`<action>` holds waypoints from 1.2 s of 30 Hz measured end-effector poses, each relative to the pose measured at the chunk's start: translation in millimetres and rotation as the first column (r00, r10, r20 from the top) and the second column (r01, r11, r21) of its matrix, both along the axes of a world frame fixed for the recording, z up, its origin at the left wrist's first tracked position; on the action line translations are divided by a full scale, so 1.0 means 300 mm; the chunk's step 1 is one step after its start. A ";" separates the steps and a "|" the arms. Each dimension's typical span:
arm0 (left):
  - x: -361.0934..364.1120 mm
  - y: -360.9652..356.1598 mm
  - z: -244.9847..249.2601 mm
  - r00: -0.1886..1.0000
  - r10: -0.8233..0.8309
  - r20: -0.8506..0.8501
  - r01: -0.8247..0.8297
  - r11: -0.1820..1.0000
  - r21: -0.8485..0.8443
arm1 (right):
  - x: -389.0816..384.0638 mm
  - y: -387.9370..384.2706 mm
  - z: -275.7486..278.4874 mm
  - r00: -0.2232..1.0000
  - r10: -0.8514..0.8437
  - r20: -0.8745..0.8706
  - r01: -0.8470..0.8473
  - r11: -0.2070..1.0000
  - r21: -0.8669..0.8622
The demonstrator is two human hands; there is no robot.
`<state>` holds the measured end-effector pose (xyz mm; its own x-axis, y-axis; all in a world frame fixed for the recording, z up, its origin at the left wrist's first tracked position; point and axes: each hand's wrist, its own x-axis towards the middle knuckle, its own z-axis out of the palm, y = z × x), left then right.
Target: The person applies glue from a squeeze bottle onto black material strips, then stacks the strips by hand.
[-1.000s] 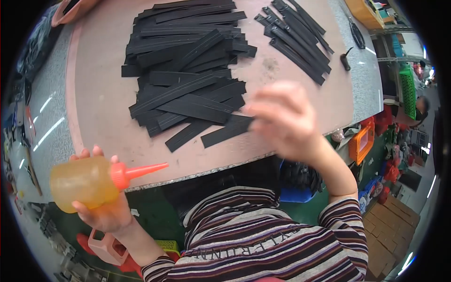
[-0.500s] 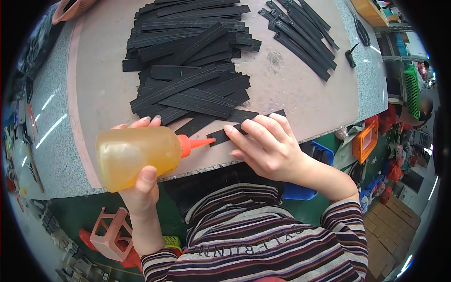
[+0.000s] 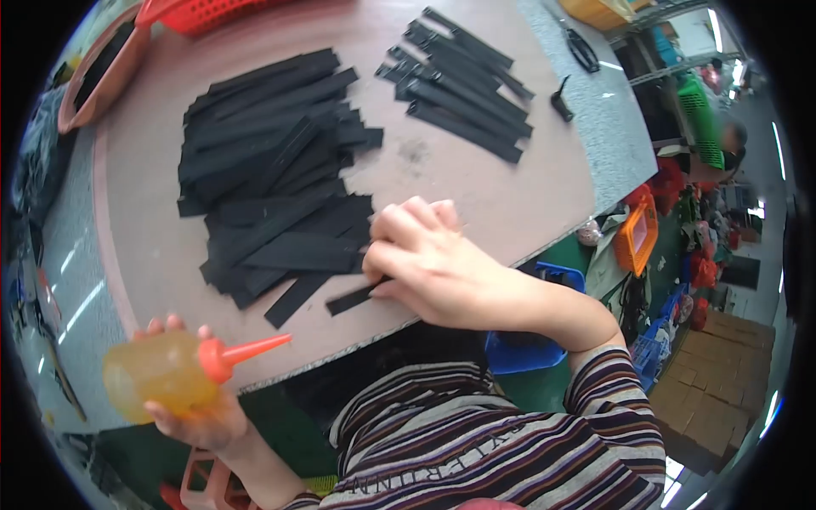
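My left hand [image 3: 200, 416] is wrapped round a squeeze bottle [image 3: 161, 374] of yellow liquid, which lies on its side with its red nozzle [image 3: 255, 347] pointing right, apart from the strips. My right hand [image 3: 425, 259] is closed, thumb and fingers pinching a short black fabric strip [image 3: 348, 300] near the table's front edge; part of that strip is hidden under the fingers. Just beyond and left of my right hand lies a messy pile of black fabric strips [image 3: 272, 161]. Several black strips with small metallic-looking ends [image 3: 463, 89] lie farther back on the right.
The pinkish table mat [image 3: 501, 204] reaches to the speckled front edge. A red basket [image 3: 212, 13] and a pink basket [image 3: 106, 72] stand at the far left. A small black tool [image 3: 561, 100] and black scissors [image 3: 582, 51] lie on the right. A blue bin [image 3: 523, 344] is below the edge.
The bottle in my left hand has drawn back left and down, its nozzle leaving the strip. My right hand has shifted left towards the pile, its fingers more curled. The camera view has turned.
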<state>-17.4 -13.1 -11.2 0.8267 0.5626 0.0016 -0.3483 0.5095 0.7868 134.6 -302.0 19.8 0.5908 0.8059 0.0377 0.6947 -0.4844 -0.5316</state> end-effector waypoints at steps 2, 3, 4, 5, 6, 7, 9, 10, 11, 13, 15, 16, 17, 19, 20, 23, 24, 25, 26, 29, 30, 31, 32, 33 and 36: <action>-0.022 0.055 -0.001 1.000 0.011 -0.001 -0.011 0.999 -0.039 | 0.026 -0.013 -0.011 0.996 0.087 -0.010 -0.084 0.986 0.146; -0.028 0.081 -0.003 1.000 0.021 -0.011 -0.021 0.998 -0.051 | 0.070 -0.042 0.004 0.978 -0.068 -0.195 0.107 0.975 0.195; -0.030 0.101 -0.004 0.997 0.070 -0.042 -0.071 0.997 -0.038 | 0.144 -0.088 0.024 0.903 -0.201 -0.381 0.296 0.932 0.209; -0.039 0.116 -0.002 0.989 0.122 -0.082 -0.125 0.992 -0.023 | 0.239 -0.144 0.011 0.835 -0.336 -0.435 0.490 0.814 0.312; -0.045 0.124 0.001 0.977 0.175 -0.125 -0.177 0.984 -0.005 | 0.335 -0.208 -0.015 0.739 -0.444 -0.507 0.657 0.644 0.393; -0.043 0.126 0.001 0.964 0.225 -0.140 -0.228 0.974 -0.011 | 0.413 -0.269 -0.025 0.707 -0.525 -0.474 0.696 0.635 0.335; -0.036 0.133 -0.001 0.969 0.215 -0.119 -0.222 0.974 -0.052 | 0.511 -0.340 -0.052 0.699 -0.660 -0.275 0.715 0.665 0.218; -0.044 0.142 0.003 0.968 0.220 -0.119 -0.229 0.971 -0.064 | 0.532 -0.346 -0.081 0.715 -0.689 -0.113 0.698 0.701 0.146; -0.055 0.147 0.005 0.971 0.221 -0.090 -0.228 0.971 -0.074 | 0.543 -0.355 -0.116 0.728 -0.622 0.287 0.598 0.782 0.178; -0.077 0.159 0.003 0.973 0.228 -0.046 -0.231 0.970 -0.078 | 0.474 -0.250 -0.086 0.690 -0.656 0.306 0.594 0.755 0.278; -0.097 0.161 0.000 0.975 0.224 -0.011 -0.224 0.971 -0.086 | 0.334 -0.119 -0.028 0.852 -0.462 0.247 0.377 0.868 0.324; -0.093 0.161 -0.003 0.978 0.209 0.018 -0.207 0.974 -0.094 | 0.252 -0.031 -0.020 0.928 -0.265 0.262 0.164 0.921 0.353; -0.083 0.158 -0.004 0.984 0.175 0.019 -0.173 0.980 -0.103 | 0.164 0.055 0.003 0.978 -0.091 0.186 0.028 0.948 0.317; -0.050 0.139 -0.006 0.988 0.155 0.016 -0.152 0.982 -0.113 | 0.074 0.189 -0.019 0.966 0.154 0.207 -0.208 0.941 0.269; -0.037 0.124 -0.007 0.990 0.144 0.016 -0.141 0.983 -0.122 | 0.059 0.242 -0.038 0.960 0.186 0.211 -0.232 0.949 0.215; -0.058 0.115 -0.009 0.991 0.133 0.012 -0.132 0.989 -0.072 | 0.074 0.296 -0.104 0.959 0.182 0.219 -0.204 0.975 0.086; -0.072 0.122 -0.012 0.991 0.134 0.014 -0.133 0.989 -0.056 | 0.067 0.277 -0.092 0.954 0.216 0.206 -0.228 0.973 0.033; -0.096 0.138 -0.013 0.991 0.134 0.014 -0.133 0.991 -0.022 | 0.050 0.245 -0.077 0.959 0.228 0.167 -0.230 0.973 -0.006; -0.131 0.158 -0.017 0.991 0.135 0.007 -0.135 0.991 0.009 | 0.028 0.210 -0.063 0.963 0.240 0.120 -0.235 0.971 -0.049; -0.141 0.158 -0.027 0.991 0.132 -0.018 -0.131 0.990 0.050 | -0.016 0.138 -0.034 0.965 0.235 0.120 -0.216 0.965 -0.150; -0.116 0.147 -0.028 0.992 0.124 -0.037 -0.122 0.990 0.070 | -0.018 0.144 -0.031 0.964 0.221 0.146 -0.210 0.974 -0.087; -0.091 0.135 -0.028 0.991 0.117 -0.056 -0.112 0.990 0.090 | -0.018 0.155 -0.027 0.964 0.201 0.174 -0.200 0.980 -0.021; -0.045 0.109 -0.030 0.991 0.106 -0.083 -0.096 0.988 0.121 | -0.017 0.168 -0.028 0.963 0.175 0.204 -0.188 0.981 0.047; -0.007 0.087 -0.028 0.990 0.095 -0.108 -0.078 0.985 0.152 | -0.019 0.186 -0.038 0.944 0.168 0.284 -0.210 0.970 0.124; 0.063 0.063 -0.005 0.976 0.059 -0.210 0.017 0.939 0.343 | -0.042 0.215 -0.075 0.888 0.175 0.426 -0.231 0.970 0.082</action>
